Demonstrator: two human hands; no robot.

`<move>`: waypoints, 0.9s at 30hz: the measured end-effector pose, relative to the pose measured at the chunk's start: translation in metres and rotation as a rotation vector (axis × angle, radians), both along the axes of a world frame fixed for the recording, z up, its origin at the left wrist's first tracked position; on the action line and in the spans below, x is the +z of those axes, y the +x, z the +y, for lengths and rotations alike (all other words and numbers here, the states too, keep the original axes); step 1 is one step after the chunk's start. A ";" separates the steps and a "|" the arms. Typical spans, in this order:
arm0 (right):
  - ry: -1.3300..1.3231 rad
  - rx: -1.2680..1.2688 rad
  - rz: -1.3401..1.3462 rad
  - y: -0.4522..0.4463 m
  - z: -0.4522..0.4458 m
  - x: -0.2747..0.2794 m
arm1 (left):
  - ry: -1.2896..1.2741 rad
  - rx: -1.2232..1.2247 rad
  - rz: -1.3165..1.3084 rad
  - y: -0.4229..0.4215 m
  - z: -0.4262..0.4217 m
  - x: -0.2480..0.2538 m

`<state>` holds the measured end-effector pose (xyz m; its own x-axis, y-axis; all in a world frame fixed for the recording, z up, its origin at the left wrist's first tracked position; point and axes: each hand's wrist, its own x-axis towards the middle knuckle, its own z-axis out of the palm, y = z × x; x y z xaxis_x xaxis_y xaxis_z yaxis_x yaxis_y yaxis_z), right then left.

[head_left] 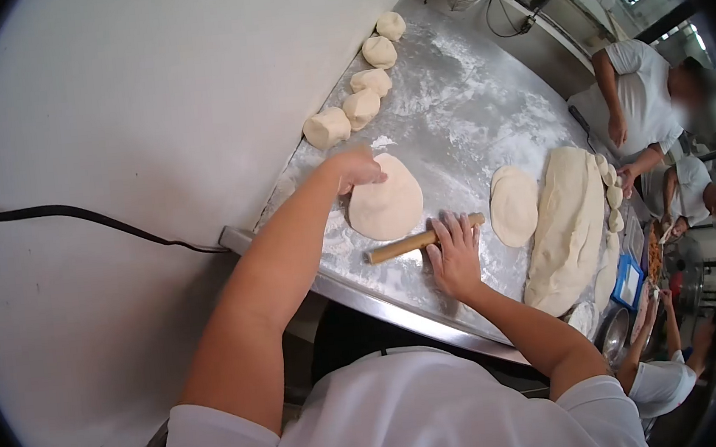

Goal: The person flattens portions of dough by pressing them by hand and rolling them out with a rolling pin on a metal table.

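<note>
1. Sweeping our eyes over the worktop (460, 121), we get metal dusted with flour, patchy and white toward the far end.

2. Big one on our right: the dough slab (564, 222), long, soft-edged, well apart from both our hands.

3. Here's the action! The dough round (386, 208) lies flat right in front of us, and our left hand (358, 171) has its far edge, thumb on top. There's some blur, but that grip looks pinched on the dough. We'd call this step shaping the round, with the left hand turning or drawing it between strokes.

4. Over to the second flat piece (514, 205), lying between pin and slab, neither hand on it.

5. And the rolling pin (401, 246), just beside the round's near edge! Our right hand (456, 257) lies over it toward its right end, fingers spread; we can't tell whether that grip closes underneath. The next move, we judge, calls for keeping the round smooth and unfolded, then light, even pressure from the pin.

6. Up along the wall (150, 88), five dough balls (361, 108) in a row, untouched.

7. Smallest of all: little dough pieces (614, 197) beside the slab, near a co-worker's hand (629, 179).
</note>
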<state>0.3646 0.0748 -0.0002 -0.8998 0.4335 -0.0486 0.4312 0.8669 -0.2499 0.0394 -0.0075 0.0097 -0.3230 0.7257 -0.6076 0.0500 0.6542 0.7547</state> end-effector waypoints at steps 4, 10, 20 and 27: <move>0.061 0.074 -0.021 -0.018 0.020 -0.001 | -0.088 -0.426 0.167 0.000 0.002 0.005; 0.098 -0.104 0.012 -0.171 0.058 -0.008 | -0.147 -0.367 0.523 -0.012 0.008 0.024; 0.123 -0.098 -0.043 -0.126 0.049 -0.011 | -0.112 -0.305 0.613 -0.039 0.007 0.003; 0.097 -0.123 -0.066 -0.247 0.086 -0.007 | -0.074 -0.134 0.636 -0.038 0.005 0.011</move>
